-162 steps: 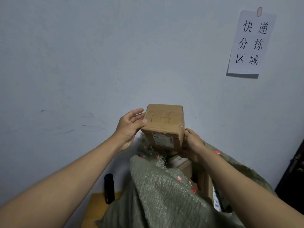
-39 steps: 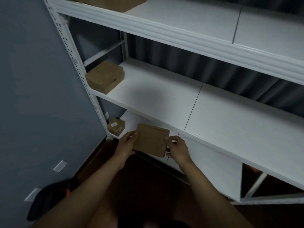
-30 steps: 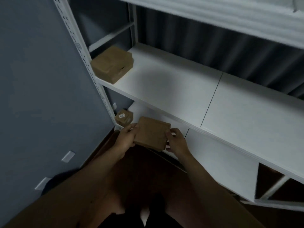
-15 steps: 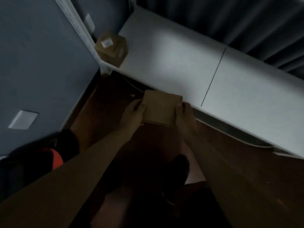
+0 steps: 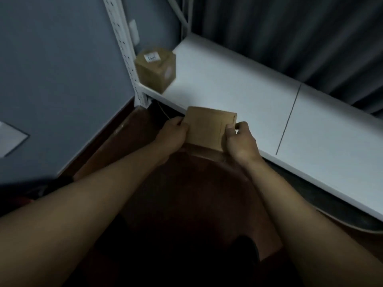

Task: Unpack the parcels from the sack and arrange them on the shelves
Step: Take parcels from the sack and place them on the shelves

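I held the box (image 5: pixel 209 129) between both hands at the near edge of the bottom shelf (image 5: pixel 238 88). My left hand (image 5: pixel 173 134) was curled round its left side and my right hand (image 5: pixel 240 139) pinched its right side, thumb on top; each grip was clamped on the box. Its far edge overlapped the shelf lip, but I could not tell whether it touched the board yet.

To set it down well, I judged I should keep the box level, slide it far enough onto the shelf that its whole base was carried, and only then loosen my fingers, one side after the other so it would not tip off the near edge. The second box (image 5: pixel 156 69), with a white label on top, stood at the far left corner by the upright (image 5: pixel 126 52); I judged there was room to place mine well apart from it or to line it up to its right. The seam (image 5: pixel 288 121) between the boards lay to the right, and I would stay left of it so the base sat flat.

Half a second earlier the box hung over the dark floor (image 5: pixel 186 193), just short of the shelf. It had since moved forward to the lip, and my view had drawn in closer to the shelf's left corner. My holds on both sides were unchanged.
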